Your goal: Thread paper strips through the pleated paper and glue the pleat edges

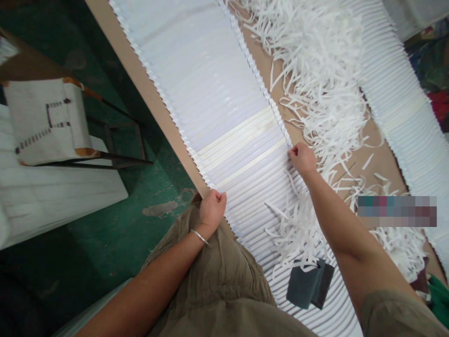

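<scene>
A long row of overlapping white strips or sleeves [224,84] runs along the table, with small tabs or folded ends along both edges. My left hand [213,207] is closed at the row's near edge, its fingers pinched together. At the far edge, my right hand [302,158] pinches the end of one strip level with the left. What lies inside each pinch is too small to make out. Just above the line between my hands, a few cream-coloured strips [242,135] stand out among the white ones. A wristband circles my left wrist.
Loose white paper strips [315,61] heap up beyond the row, and a smaller pile [298,224] lies on it. Dark grey sheets [308,283] rest near my body. Another white row [396,93] lies at the right. A stool [49,121] stands left on the green floor.
</scene>
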### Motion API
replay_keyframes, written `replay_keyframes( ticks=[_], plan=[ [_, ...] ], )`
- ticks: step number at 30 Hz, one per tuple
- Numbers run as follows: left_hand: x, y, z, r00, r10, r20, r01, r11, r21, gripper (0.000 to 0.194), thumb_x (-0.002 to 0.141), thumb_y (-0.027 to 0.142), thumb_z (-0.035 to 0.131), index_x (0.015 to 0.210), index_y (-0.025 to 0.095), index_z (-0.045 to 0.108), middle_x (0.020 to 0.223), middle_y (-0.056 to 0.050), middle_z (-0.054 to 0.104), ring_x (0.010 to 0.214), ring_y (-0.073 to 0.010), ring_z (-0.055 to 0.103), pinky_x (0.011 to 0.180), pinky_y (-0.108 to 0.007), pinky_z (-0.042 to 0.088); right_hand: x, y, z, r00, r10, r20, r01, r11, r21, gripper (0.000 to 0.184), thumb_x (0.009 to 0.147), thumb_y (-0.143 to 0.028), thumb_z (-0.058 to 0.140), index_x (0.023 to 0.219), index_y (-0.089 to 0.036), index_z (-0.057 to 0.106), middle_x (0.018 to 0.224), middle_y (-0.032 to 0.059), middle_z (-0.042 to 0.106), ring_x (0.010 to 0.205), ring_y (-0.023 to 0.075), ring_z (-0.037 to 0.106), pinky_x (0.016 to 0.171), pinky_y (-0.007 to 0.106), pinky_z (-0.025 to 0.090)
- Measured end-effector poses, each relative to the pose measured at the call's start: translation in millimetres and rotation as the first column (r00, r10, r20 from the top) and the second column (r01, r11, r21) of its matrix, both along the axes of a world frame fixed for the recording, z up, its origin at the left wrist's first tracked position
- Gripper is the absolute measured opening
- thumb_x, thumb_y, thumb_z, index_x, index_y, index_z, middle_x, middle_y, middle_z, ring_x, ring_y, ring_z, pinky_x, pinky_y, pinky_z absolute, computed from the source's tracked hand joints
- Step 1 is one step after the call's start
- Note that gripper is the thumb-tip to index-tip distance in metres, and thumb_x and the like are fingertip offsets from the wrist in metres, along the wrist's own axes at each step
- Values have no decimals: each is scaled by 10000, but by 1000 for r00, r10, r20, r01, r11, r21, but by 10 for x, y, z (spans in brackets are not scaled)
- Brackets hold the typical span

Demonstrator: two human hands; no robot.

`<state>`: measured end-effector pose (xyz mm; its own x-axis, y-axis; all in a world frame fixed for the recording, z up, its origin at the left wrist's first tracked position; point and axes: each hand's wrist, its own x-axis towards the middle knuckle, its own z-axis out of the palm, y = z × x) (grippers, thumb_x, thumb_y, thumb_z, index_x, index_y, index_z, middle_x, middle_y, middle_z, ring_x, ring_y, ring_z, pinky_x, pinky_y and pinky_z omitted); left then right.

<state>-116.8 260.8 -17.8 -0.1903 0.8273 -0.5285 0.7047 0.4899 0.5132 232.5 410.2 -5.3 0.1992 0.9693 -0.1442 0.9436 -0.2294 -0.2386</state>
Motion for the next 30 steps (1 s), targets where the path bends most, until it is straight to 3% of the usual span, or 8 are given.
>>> replay_keyframes(
  ticks=[5, 9, 12, 14, 17, 21, 26, 30],
  plan=[
    [-30, -33, 136, 999, -39, 6, 39, 999, 20, 137, 965, 353, 574, 929, 220, 576, 722, -22, 641, 710, -216, 632, 683, -285, 402, 106, -440, 200, 993, 116, -18, -118, 975, -189, 339, 922, -521, 580, 751, -229, 589, 698, 54, 641, 643, 190, 530, 614, 301, 352],
    [161, -102, 416, 961, -251, 115, 247, 968, 45, 148, 990, 328, 529, 1025, 218, 623, 792, -38, 666, 746, -211, 645, 699, -283, 433, 39, -884, 338, 964, 258, -66, -266, 932, -244, 236, 921, -397, 567, 765, -222, 596, 769, 68, 658, 691, 199, 565, 650, 303, 387],
    [400, -149, 655, 873, -425, 238, 378, 899, 221, 253, 987, 319, 529, 1193, 222, 638, 1151, -103, 689, 895, -210, 676, 794, -297, 488, -240, -1146, 507, 902, 402, -157, -426, 889, -166, 186, 941, -331, 529, 844, -215, 637, 915, 113, 694, 810, 232, 626, 727, 320, 435],
    [535, -167, 769, 826, -490, 278, 415, 863, 289, 347, 975, 329, 558, 1302, 234, 623, 1312, -126, 640, 943, -220, 683, 811, -308, 506, -498, -1297, 626, 841, 465, -276, -524, 828, -199, 175, 957, -328, 523, 882, -226, 643, 907, 100, 712, 808, 232, 649, 732, 313, 443],
    [607, -168, 825, 794, -513, 328, 457, 858, 236, 221, 973, 287, 556, 1118, 213, 705, 1079, -118, 719, 878, -240, 687, 773, -316, 504, -830, -1466, 737, 781, 472, -409, -602, 744, -290, 172, 969, -327, 517, 898, -238, 646, 805, 64, 725, 729, 216, 656, 666, 292, 413],
    [375, -134, 739, 756, -409, 511, 406, 905, 126, 245, 981, 270, 510, 819, 201, 681, 719, -44, 690, 655, -184, 638, 675, -279, 476, -871, -1493, 761, 740, 380, -555, -605, 738, -300, 305, 988, -450, 514, 887, -233, 704, 762, 45, 726, 669, 192, 632, 639, 289, 412],
    [-169, -99, 522, 764, -134, 632, 201, 979, -36, 250, 937, 345, 531, 787, 180, 644, 674, -27, 684, 565, -133, 614, 581, -236, 457, -370, -1287, 772, 779, 142, -611, -419, 842, -339, 403, 912, -577, 593, 893, -220, 779, 770, 39, 748, 698, 193, 636, 655, 300, 461],
    [-409, -139, 302, 748, 59, 661, 95, 976, -195, 330, 864, 510, 622, 816, 185, 591, 683, -36, 696, 504, -130, 603, 484, -227, 416, -9, -1088, 745, 826, 38, -563, -314, 859, -404, 445, 832, -624, 644, 842, -199, 778, 659, 12, 678, 621, 158, 571, 589, 273, 414]
  ],
)
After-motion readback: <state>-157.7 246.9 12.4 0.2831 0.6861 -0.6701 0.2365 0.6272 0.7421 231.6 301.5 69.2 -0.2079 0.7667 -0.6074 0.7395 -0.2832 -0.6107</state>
